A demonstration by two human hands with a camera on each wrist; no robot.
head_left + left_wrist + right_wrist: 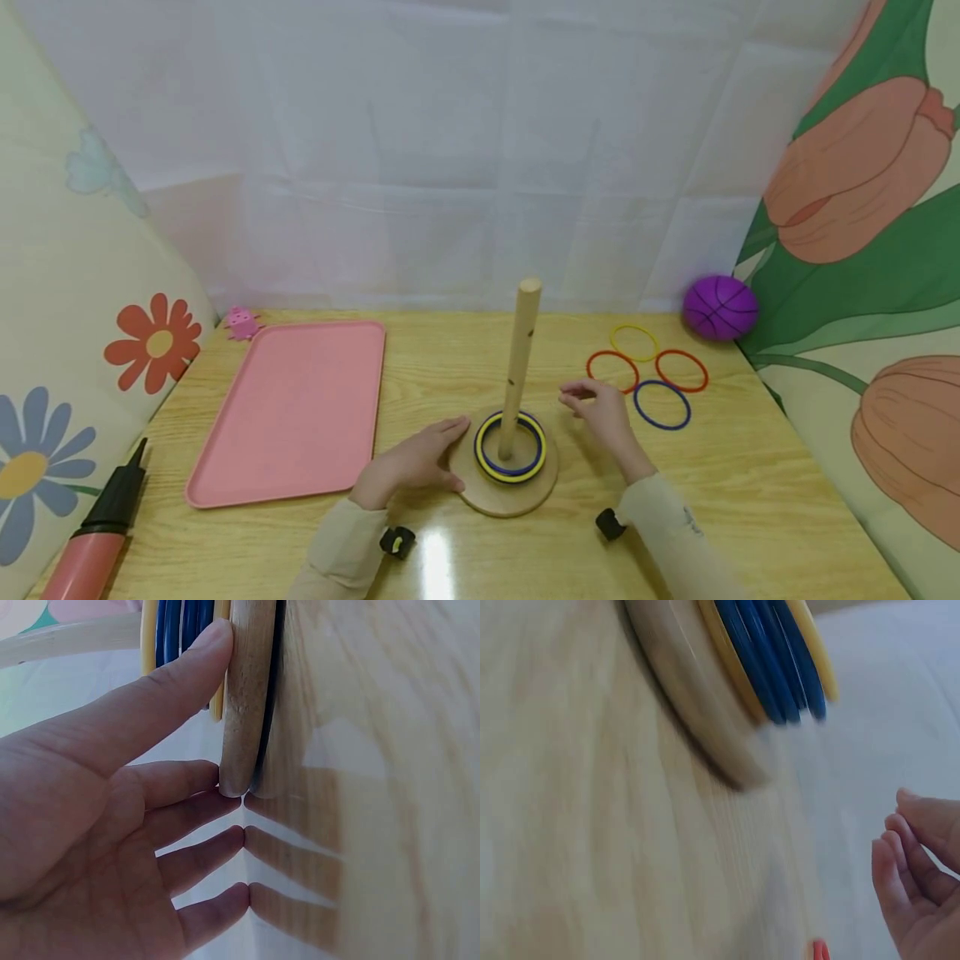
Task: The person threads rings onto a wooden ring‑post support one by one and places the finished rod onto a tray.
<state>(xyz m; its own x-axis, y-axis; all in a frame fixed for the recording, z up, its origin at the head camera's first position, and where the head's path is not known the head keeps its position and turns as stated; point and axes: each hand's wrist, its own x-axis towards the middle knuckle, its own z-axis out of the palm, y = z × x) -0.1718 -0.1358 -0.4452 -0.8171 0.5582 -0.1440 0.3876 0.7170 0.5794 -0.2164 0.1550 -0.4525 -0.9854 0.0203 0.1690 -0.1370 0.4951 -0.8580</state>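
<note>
A wooden ring stand (521, 358) stands upright on the tabletop (750, 517), near the middle and close to the person, its tall round post rising from a flat disc base (506, 504). Around the foot of the post sits a stack of rings (172, 634), with yellow at top and bottom and blue between. The left hand (420, 462) touches the left rim of the base, thumb over its edge and fingers fairly straight and spread, two of them with their tips on the tabletop. The right hand (606, 414) is in the air to the right of the stand, apart from it, holding nothing, its fingers loosely bent and the thumb near them. Beyond that hand, four loose rings lie flat and close together: a yellow ring (632, 326) farthest back, a red ring (588, 367) to the left, another red ring (707, 377) to the right and a blue ring (664, 428) nearest. Behind them, at the far right corner, is a purple ball (721, 308) with black lines. Left of the stand lies a pink tray (296, 417), with a small pink toy (242, 323) just beside its far left corner. A pink and black pump (93, 525) lies at the near left, and a white cloth (450, 167) hangs behind.
</note>
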